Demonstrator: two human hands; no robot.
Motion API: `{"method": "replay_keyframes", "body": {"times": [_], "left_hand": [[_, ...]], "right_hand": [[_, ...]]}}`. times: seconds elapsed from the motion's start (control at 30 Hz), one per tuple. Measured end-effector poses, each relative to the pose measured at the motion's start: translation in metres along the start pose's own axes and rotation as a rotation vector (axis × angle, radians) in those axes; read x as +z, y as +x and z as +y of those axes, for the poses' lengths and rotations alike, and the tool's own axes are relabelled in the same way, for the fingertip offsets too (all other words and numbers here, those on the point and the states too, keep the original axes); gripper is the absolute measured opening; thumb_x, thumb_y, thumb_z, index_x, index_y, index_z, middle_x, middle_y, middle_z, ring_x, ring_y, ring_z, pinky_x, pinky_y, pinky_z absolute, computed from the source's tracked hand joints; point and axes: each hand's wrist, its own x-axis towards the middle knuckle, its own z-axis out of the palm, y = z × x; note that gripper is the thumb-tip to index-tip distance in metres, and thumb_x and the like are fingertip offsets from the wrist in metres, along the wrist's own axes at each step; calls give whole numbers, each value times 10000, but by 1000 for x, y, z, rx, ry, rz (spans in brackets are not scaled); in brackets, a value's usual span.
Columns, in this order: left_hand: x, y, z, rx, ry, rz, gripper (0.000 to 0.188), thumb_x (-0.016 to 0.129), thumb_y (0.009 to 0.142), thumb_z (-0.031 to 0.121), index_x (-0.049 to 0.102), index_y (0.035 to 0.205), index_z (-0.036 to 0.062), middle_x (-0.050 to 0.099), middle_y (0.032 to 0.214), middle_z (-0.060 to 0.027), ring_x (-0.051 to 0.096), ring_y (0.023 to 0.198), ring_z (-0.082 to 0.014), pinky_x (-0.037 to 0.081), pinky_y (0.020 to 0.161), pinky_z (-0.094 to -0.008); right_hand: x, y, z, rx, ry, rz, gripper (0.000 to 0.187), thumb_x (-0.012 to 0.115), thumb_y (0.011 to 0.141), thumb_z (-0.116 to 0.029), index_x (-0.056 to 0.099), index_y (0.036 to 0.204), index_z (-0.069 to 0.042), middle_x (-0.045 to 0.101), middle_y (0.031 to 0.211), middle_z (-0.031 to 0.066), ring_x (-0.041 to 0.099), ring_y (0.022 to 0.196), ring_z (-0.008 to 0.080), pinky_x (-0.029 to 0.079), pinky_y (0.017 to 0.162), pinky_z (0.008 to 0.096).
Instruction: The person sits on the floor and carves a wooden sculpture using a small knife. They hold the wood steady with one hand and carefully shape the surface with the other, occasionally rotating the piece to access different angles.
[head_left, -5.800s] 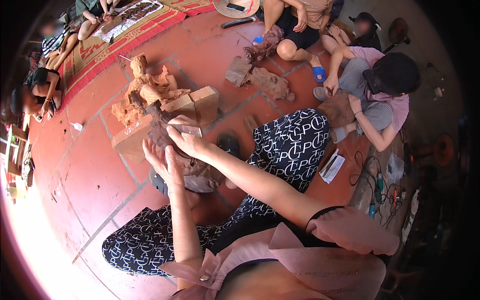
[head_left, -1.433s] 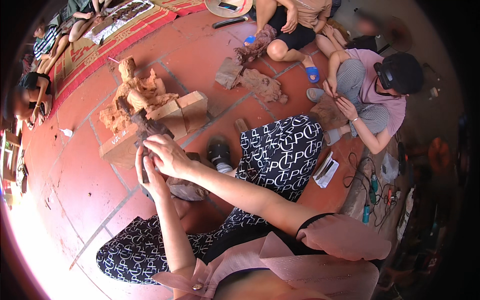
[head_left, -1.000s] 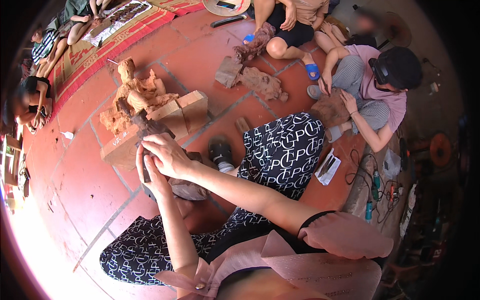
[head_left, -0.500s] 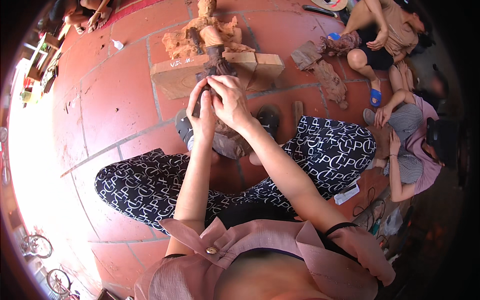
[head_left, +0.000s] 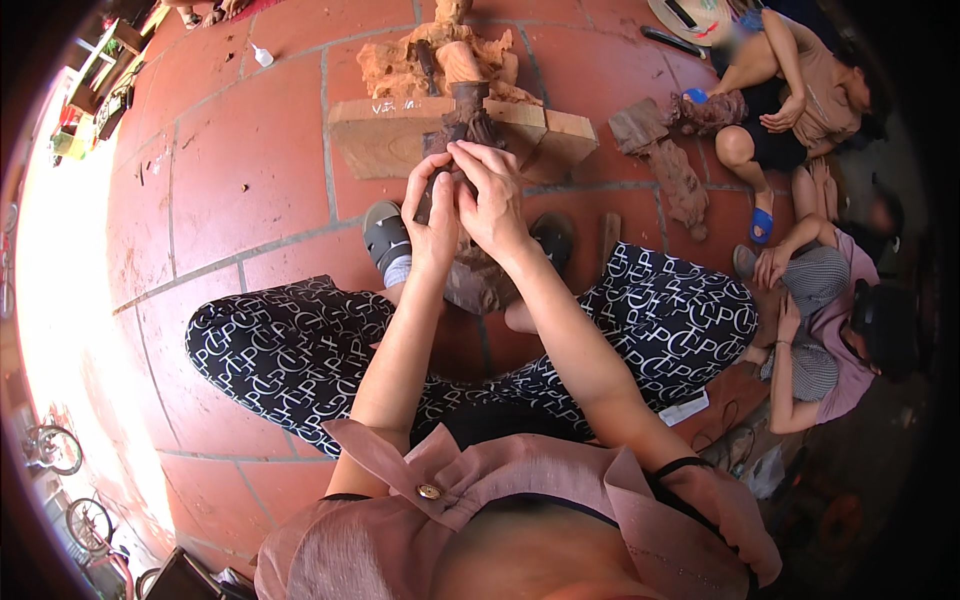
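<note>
A dark reddish-brown wood carving (head_left: 473, 118) leans over a thick pale wooden block (head_left: 375, 148) and comes back toward me between my feet. My left hand (head_left: 434, 215) is closed round its near part, with thumb and forefinger bent along the dark wood. Against it, my right hand (head_left: 490, 195) is closed too, its fingertips pressed to the same carving beside the left fingertips. Whether some small thing sits between the fingers is hidden. A lighter orange carved wood piece (head_left: 395, 68) stands just behind the block.
Another brown carving (head_left: 678, 185) lies on the red tile floor (head_left: 265, 180) to the right. Beyond it sits a person in brown (head_left: 810, 70), and nearer, a person in pink (head_left: 845, 320). A small white bottle (head_left: 263, 56) lies at far left. Bicycles (head_left: 88, 523) stand at lower left.
The view has shifted, so the block and carvings appear farther right and mostly a little higher or lower. Both hands stay on the carving, with only slight finger movement.
</note>
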Motion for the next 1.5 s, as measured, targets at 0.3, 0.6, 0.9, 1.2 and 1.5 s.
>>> {"method": "replay_keyframes", "body": {"times": [0.3, 0.6, 0.9, 1.2, 1.5], "left_hand": [[0, 7, 5, -92, -114, 7, 219, 487, 920, 94, 549, 1115, 13, 573, 1013, -39, 506, 880, -86, 435, 777, -222], [-7, 16, 16, -200, -134, 8, 197, 497, 908, 64, 583, 1076, 7, 607, 999, -55, 543, 903, -103, 446, 794, -235], [-20, 28, 23, -295, -87, -29, 211, 510, 887, 66, 604, 1070, 20, 616, 976, -36, 531, 899, -99, 429, 820, -238], [-26, 37, 22, -338, -75, -21, 209, 546, 870, 117, 630, 1059, 86, 637, 928, 0, 521, 804, -68, 416, 757, -231], [-28, 43, 22, -363, -77, -39, 206, 551, 866, 133, 632, 1051, 93, 634, 945, 5, 549, 900, -92, 409, 787, -250]], "right_hand": [[1, 3, -1, -4, 46, 0, 433, 614, 695, 12, 605, 1126, -30, 587, 1142, 101, 517, 1046, 295, 410, 910, 393], [1, 4, -6, -28, -28, -30, 483, 618, 676, 13, 578, 1156, -14, 571, 1181, 108, 516, 1045, 292, 397, 915, 390], [4, 2, -6, -32, -56, -58, 541, 650, 647, -15, 562, 1181, -19, 540, 1246, 94, 504, 1030, 282, 387, 913, 393], [4, 2, -7, -26, -67, -77, 575, 657, 646, -27, 541, 1209, -32, 529, 1265, 95, 503, 1030, 284, 396, 904, 390], [1, 2, -10, 26, -37, -120, 610, 663, 670, -7, 514, 1260, -37, 508, 1303, 91, 485, 1106, 260, 360, 971, 365]]}}
